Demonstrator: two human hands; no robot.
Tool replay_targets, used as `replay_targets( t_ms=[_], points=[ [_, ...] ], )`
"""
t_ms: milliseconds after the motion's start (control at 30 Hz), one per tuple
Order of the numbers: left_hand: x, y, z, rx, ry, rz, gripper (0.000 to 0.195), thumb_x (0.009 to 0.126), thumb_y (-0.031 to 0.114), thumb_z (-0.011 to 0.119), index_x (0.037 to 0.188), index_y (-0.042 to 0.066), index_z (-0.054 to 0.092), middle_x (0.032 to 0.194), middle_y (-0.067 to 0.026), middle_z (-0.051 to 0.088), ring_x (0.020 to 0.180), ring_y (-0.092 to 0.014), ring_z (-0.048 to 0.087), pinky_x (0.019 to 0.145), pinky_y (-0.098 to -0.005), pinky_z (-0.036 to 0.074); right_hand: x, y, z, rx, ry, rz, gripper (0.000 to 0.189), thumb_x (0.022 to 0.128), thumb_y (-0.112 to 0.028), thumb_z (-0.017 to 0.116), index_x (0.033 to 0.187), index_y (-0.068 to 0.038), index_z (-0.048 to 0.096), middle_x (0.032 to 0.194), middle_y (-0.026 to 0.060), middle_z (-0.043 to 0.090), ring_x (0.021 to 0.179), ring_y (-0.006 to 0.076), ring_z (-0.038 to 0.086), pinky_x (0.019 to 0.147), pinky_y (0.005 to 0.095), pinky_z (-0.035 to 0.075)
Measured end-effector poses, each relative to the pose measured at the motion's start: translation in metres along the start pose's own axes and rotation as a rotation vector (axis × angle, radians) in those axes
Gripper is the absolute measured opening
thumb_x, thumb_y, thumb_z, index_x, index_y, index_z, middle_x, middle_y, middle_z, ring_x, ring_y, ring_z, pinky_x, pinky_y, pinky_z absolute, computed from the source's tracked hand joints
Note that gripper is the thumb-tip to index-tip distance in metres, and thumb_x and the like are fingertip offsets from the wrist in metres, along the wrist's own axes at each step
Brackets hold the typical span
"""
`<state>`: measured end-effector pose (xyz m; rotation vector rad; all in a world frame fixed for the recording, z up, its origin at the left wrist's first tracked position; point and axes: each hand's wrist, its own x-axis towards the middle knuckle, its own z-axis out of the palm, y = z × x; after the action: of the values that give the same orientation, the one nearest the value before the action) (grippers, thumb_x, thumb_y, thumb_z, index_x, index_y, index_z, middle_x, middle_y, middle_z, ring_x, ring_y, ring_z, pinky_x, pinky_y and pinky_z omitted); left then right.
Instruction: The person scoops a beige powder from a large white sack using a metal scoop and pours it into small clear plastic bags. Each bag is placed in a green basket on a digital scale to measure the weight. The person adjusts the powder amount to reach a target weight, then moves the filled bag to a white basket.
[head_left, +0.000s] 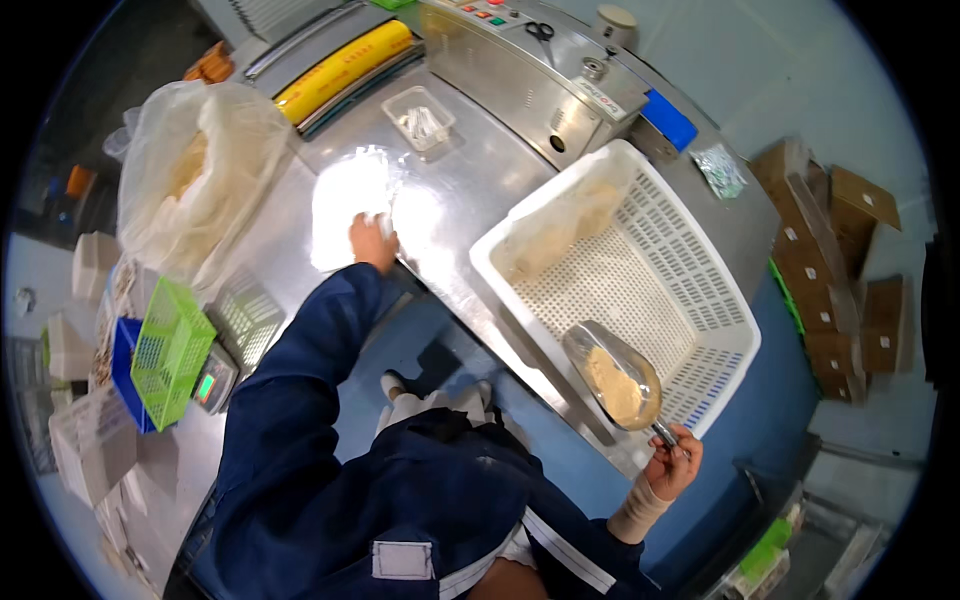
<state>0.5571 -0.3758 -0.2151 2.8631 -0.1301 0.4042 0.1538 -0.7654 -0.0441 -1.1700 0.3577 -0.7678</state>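
My right hand (675, 459) grips the handle of a shiny scoop (581, 341). Tan powder (616, 386) lies in its bowl, which is over the near rim of a white perforated plastic basket (712, 315). Inside the basket, against its left wall, are clear bags of tan powder (562, 236). My left hand (373, 241) is at the table's front edge, on what look like flat white plastic bags (345, 202). Strong glare there hides whether its fingers pinch anything. To the left stands a large open clear plastic bag (247, 161) with tan powder inside.
A steel sealing machine (495, 71) stands behind the steel table (480, 180), near a clear tub (418, 120) of small white items. A yellow film roll (345, 71) lies at the back. Left are a green basket (172, 352) and a scale (214, 382). Cardboard boxes (817, 277) are stacked right.
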Motion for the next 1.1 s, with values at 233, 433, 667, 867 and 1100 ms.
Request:
replay_targets(
  t_ms=[233,433,667,867,1100],
  points=[
    [-0.007,-0.073,0.034,0.045,-0.071,-0.369,0.052,0.077,0.035,0.059,0.118,0.004,0.046,0.125,-0.0169,0.041,0.118,-0.033,0.035,0.095,-0.0509,0.027,-0.026,0.015,0.057,-0.079,0.011,0.02,0.008,0.08,-0.003,0.049,0.087,0.001,0.049,0.094,0.0222,0.056,0.067,0.0246,0.058,0.064,0.0325,0.05],
    [0.022,-0.123,0.02,-0.062,-0.2,-0.274,0.016,0.08,0.021,0.054,0.087,0.007,0.06,0.094,-0.0101,0.059,0.091,-0.029,0.055,0.075,-0.0434,0.042,-0.031,0.021,0.103,-0.058,-0.071,0.017,0.009,0.08,-0.002,0.05,0.089,0.001,0.049,0.095,0.023,0.056,0.067,0.0245,0.058,0.064,0.032,0.051],
    [0.018,-0.123,-0.113,-0.914,0.027,-0.226,0.011,0.085,0.011,0.051,0.085,0.001,0.055,0.079,-0.0157,0.058,0.074,-0.029,0.057,0.068,-0.0325,0.045,-0.032,0.033,0.151,-0.027,-0.189,0.014,0.01,0.082,-0.003,0.05,0.092,-0.001,0.049,0.098,0.0242,0.055,0.069,0.0246,0.059,0.063,0.0331,0.052],
    [-0.049,-0.187,-0.311,-0.64,0.388,-0.009,0.01,0.084,0.005,0.054,0.094,0.001,0.056,0.089,-0.0133,0.058,0.083,-0.027,0.057,0.076,-0.0301,0.044,-0.041,0.063,0.226,0.048,-0.357,0.069,0.009,0.083,-0.004,0.05,0.092,-0.001,0.049,0.101,0.0233,0.054,0.071,0.0235,0.06,0.065,0.0322,0.053],
    [-0.147,-0.293,-0.43,-0.576,0.516,-0.341,0.017,0.088,0.005,0.049,0.102,-0.001,0.056,0.083,-0.0052,0.058,0.074,-0.011,0.055,0.065,-0.0229,0.044,-0.062,0.092,0.315,0.092,-0.558,0.108,0.013,0.083,-0.009,0.053,0.093,-0.002,0.05,0.104,0.0208,0.055,0.073,0.0243,0.059,0.067,0.0329,0.049]
  ],
)
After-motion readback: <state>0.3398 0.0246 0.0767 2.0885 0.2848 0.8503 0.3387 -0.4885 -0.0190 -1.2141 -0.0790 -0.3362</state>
